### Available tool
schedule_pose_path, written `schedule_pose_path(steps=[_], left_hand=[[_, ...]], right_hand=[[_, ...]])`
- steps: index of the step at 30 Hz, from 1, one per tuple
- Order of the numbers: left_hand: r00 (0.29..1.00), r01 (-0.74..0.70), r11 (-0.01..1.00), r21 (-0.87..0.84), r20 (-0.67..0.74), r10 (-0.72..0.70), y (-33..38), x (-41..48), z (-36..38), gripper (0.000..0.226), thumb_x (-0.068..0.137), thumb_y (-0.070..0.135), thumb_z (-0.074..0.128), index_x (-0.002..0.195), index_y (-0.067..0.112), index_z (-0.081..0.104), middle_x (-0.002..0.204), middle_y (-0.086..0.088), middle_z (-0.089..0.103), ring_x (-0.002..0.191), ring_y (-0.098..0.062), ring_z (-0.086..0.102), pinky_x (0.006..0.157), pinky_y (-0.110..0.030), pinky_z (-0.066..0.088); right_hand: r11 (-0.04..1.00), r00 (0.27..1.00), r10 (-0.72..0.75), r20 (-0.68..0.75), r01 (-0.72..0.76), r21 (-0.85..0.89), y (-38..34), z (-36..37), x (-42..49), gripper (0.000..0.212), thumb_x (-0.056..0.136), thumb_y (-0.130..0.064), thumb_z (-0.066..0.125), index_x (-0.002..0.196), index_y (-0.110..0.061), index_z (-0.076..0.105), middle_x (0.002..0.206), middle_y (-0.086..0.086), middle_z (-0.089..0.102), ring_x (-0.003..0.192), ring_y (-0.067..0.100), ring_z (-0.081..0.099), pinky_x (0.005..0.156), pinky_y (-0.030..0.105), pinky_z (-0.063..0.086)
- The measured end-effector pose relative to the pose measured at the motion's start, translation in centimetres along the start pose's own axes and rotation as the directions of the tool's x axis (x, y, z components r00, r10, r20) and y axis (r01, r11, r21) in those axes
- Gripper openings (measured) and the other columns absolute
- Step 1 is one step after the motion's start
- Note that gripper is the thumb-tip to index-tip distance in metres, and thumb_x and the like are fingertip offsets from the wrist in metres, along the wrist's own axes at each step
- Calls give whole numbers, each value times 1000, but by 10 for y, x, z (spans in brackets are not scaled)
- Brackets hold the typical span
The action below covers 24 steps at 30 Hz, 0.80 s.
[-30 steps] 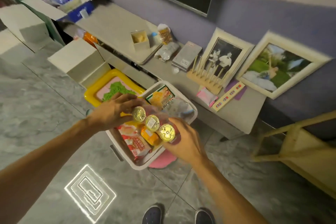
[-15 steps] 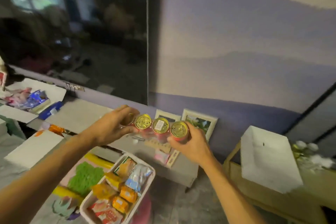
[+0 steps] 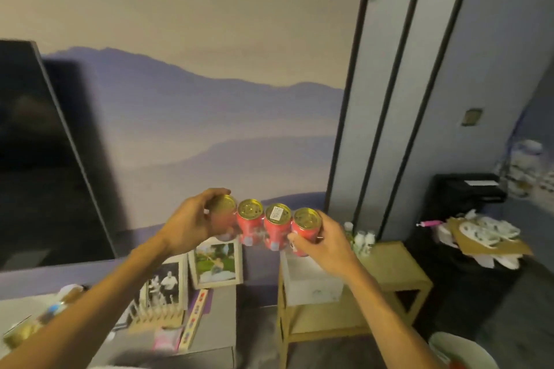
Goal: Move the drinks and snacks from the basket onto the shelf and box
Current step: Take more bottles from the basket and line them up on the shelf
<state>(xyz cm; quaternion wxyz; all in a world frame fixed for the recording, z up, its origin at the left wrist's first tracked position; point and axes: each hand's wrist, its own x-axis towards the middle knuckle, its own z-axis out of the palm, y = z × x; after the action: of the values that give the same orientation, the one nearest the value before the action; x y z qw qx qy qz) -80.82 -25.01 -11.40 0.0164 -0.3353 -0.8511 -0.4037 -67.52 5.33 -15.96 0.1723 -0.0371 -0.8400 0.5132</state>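
A wrapped row of several red cans [image 3: 265, 226] with gold tops is held up in mid-air at the centre of the head view. My left hand [image 3: 193, 223] grips the row's left end and my right hand [image 3: 322, 241] grips its right end. Below the right hand a white box [image 3: 311, 281] stands on a low wooden shelf table [image 3: 395, 266]. Small white bottles [image 3: 364, 238] stand at the back of that table. The basket is out of view.
A grey cabinet [image 3: 215, 338] at lower left carries two framed pictures [image 3: 217, 260], a wooden rack [image 3: 156, 319] and small packets. A dark TV screen [image 3: 36, 159] hangs at left. A black stand [image 3: 467, 192] and white items on cardboard [image 3: 485, 234] sit at right.
Both hands have lifted the row of cans out of the basket and carried it up and rightward. The view has swung right, so the basket has dropped out of sight.
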Motion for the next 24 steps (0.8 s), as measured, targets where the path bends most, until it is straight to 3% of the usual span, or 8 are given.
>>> schedule_pose_path(steps=[3,8,12,20,24], left_hand=[[1000,-1,999,-50,22,2,32,32,61,93,71,21,96,150,23,48,125,6,67,111,-13,68,94,-40,60],[999,-2,996,-90,38,5,81,72,162,80,69,25,97,139,23,58,118,11,71,107,-10,70,95,-33,60],[997,-6,995,-95,72,12,111,108,223,69,66,30,98,126,29,64,111,15,73,102,-9,70,91,-29,58],[990,-10,996,-92,136,22,132,192,320,72,62,51,89,125,35,59,110,19,70,101,-6,68,89,-23,56],[990,34,995,-91,138,-22,114,239,367,73,66,42,93,130,30,61,112,13,72,101,-13,70,91,-31,61]], right_hand=[[999,999,42,-23,-43,-21,27,-70,-7,48,81,-40,93,122,-41,67,113,-20,76,105,1,73,91,29,60],[996,997,71,-32,-72,-56,71,-170,-19,52,85,-37,91,127,-39,61,119,-19,72,111,-1,70,86,20,60],[986,990,136,-20,-137,-89,114,-234,-21,57,83,-45,90,132,-41,60,124,-17,73,116,4,70,100,35,60],[970,976,216,-28,-218,-107,190,-316,18,57,86,-37,89,136,-29,63,122,-12,76,113,-1,71,94,21,56],[960,971,237,-13,-236,-152,242,-338,65,58,84,-35,91,135,-28,65,119,-12,78,113,3,72,102,33,59]])
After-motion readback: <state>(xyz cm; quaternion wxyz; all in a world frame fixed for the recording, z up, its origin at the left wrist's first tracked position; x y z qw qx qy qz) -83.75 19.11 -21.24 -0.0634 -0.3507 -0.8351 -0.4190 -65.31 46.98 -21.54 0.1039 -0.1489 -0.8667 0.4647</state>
